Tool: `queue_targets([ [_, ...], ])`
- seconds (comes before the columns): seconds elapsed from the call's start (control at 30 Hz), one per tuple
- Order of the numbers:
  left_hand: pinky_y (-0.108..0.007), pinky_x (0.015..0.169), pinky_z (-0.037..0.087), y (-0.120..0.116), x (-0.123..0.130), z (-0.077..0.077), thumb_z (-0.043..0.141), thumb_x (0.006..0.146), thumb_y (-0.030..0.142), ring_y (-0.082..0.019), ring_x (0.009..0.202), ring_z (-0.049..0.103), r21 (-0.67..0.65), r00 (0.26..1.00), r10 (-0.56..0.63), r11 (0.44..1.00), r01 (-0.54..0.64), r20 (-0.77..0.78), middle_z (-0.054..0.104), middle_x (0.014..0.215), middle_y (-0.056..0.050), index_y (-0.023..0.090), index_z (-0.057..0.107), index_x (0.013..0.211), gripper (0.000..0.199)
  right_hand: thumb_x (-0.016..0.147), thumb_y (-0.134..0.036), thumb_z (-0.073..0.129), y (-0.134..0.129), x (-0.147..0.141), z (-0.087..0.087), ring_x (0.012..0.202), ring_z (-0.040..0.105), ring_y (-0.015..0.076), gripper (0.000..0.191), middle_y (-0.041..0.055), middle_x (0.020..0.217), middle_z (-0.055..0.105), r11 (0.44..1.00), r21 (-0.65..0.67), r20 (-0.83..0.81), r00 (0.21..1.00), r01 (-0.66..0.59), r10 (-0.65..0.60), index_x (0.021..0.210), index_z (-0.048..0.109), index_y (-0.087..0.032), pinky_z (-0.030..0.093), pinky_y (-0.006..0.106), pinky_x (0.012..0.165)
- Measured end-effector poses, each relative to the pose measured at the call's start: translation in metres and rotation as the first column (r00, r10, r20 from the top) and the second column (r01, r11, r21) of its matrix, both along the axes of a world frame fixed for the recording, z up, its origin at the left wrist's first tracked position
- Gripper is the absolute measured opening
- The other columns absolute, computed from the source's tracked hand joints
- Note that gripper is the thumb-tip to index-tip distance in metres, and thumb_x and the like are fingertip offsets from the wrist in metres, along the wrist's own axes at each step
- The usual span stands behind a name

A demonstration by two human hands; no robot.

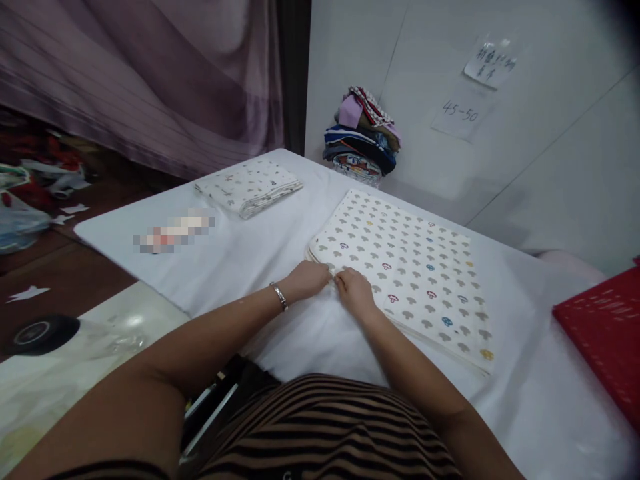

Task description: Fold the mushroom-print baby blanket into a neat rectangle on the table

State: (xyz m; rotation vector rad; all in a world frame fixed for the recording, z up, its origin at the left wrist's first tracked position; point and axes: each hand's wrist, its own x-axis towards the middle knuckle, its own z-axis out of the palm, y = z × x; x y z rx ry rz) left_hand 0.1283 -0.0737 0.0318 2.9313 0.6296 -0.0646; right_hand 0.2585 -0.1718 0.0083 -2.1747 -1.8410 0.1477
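Note:
A stack of white cloth with a mushroom print (410, 267) lies flat on the white-covered table (240, 260). My left hand (307, 280), with a silver bracelet at the wrist, pinches the near left edge of the stack. Right beside it, my right hand (354, 290) grips the same edge, fingers pressed together. The two hands nearly touch, and how many layers they hold is hidden. Farther back on the left rests a folded patterned cloth (253, 187), apart from both hands.
A pile of folded clothes (361, 137) stands beyond the table's far edge by the wall. At the right is a red perforated container (605, 327). A pixelated item (175, 231) lies on the table's left part. A purple curtain (165, 73) hangs behind.

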Motion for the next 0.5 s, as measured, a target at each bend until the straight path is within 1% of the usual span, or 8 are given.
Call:
queue_targets([
  [0.1,-0.028,0.058,0.039,0.001,0.001,-0.003,0.039,0.088,0.022,-0.017,0.067,0.058,0.053,0.998,-0.067,0.996,0.066,0.015,0.063,0.079,-0.009,0.014,0.062,0.078,0.026,0.095,-0.027,0.039,-0.001,0.0,0.0,0.092,0.055,0.0179,0.025,0.0052,0.095,0.062,1.0,0.0,0.002,1.0,0.007,-0.007,0.092,0.064,-0.021,0.039,0.027,0.074],
  [0.2,-0.026,0.056,0.037,0.0,-0.008,-0.005,0.038,0.088,0.019,-0.015,0.068,0.056,0.089,0.99,-0.131,0.988,0.126,0.052,0.063,0.083,-0.008,0.015,0.059,0.083,0.022,0.095,-0.026,0.039,-0.002,0.0,0.0,0.093,0.055,0.0178,0.025,0.0056,0.096,0.062,1.0,0.006,-0.005,1.0,0.007,-0.007,0.095,0.064,-0.021,0.04,0.027,0.074],
  [0.37,-0.025,0.054,0.035,-0.003,-0.024,-0.004,0.038,0.089,0.02,-0.014,0.07,0.056,0.101,0.989,-0.133,0.987,0.127,0.058,0.062,0.087,-0.005,0.017,0.055,0.083,0.018,0.096,-0.027,0.038,-0.004,-0.003,-0.001,0.093,0.053,0.0179,0.027,0.0057,0.095,0.061,0.999,0.035,0.027,0.999,-0.041,0.04,0.092,0.064,-0.021,0.039,0.027,0.076],
  [0.5,-0.025,0.056,0.036,-0.003,-0.023,-0.008,0.04,0.089,0.021,-0.015,0.075,0.057,0.109,0.993,-0.096,0.99,0.088,0.073,0.061,0.088,-0.005,0.017,0.056,0.086,0.017,0.094,-0.025,0.039,-0.008,-0.004,0.0,0.089,0.051,0.0175,0.025,0.0054,0.091,0.059,0.993,0.06,0.068,0.993,-0.105,0.101,0.089,0.063,-0.02,0.038,0.027,0.076],
])
